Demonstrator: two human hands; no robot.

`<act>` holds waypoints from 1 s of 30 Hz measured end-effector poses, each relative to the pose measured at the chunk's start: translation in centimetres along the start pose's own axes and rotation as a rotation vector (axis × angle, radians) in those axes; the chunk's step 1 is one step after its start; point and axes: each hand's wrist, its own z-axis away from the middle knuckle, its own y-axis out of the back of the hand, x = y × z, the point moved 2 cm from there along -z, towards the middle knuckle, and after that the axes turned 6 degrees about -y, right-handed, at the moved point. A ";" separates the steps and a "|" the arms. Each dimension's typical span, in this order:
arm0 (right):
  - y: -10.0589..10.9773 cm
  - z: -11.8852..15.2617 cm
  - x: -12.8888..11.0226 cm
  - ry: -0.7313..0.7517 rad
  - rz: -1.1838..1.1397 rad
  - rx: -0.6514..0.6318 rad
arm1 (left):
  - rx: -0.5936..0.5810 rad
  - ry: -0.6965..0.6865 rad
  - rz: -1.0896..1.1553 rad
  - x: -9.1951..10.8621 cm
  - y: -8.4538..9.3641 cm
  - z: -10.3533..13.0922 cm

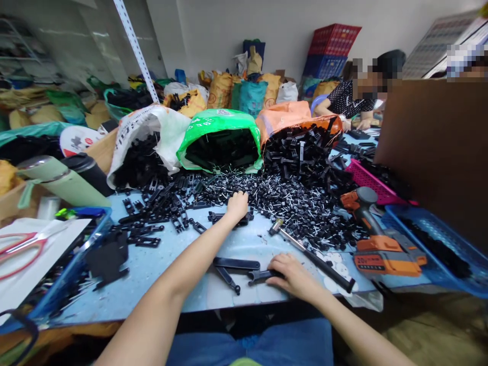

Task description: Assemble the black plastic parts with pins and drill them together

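Note:
My left hand (237, 205) reaches to the near edge of a heap of small screws with black heads (278, 195). Its fingers are curled down, and whatever they pinch is hidden. Just under that hand lie several stacked black plastic strips (217, 217). My right hand (292, 274) is closed round one end of a black plastic arm (259, 276) with a forked tip, low over the table's front edge. Beside it on the left are two long black plastic pieces (238, 264), lying at an angle to each other. A hammer (310, 251) with a dark grip lies to the right.
An orange cordless drill (389, 254) lies at right near a blue basket (396, 216). White (168, 132), green (219, 122) and orange (285, 114) sacks spill black parts behind the heap. Red scissors (23, 249) and a green bottle (72, 185) are left. A co-worker (351, 96) sits far right.

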 end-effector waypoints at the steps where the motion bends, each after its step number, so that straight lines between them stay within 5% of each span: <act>1: 0.3 0.0 0.2 0.006 -0.008 0.017 | 0.003 0.014 0.017 -0.3 -0.3 -1.0; 4: 2.4 -1.7 1.4 0.014 -0.002 0.142 | 0.032 0.054 0.079 -0.7 -0.8 -1.7; 7: 4.7 -5.7 3.6 -0.061 0.128 0.300 | 0.088 0.079 0.158 -1.1 0.1 0.5; 12: 4.9 -13.1 5.4 -0.176 0.356 0.298 | 0.160 0.176 0.325 -2.9 3.7 8.7; 15: 4.1 -15.0 5.1 -0.162 0.332 0.277 | 0.157 0.422 0.769 -4.6 5.1 14.5; 18: 4.1 -14.3 4.5 -0.146 0.311 0.291 | 0.098 0.624 1.148 -5.2 5.1 18.7; 22: 5.0 -10.8 3.0 -0.073 0.048 0.353 | 0.050 0.701 1.296 -4.9 4.4 20.6; 26: 4.3 -6.6 0.8 -0.032 -0.337 0.278 | 0.005 0.654 1.217 -4.6 4.5 20.4; 30: 2.0 -4.0 -0.6 -0.119 -0.550 0.162 | 0.021 0.412 0.791 -3.7 5.0 20.4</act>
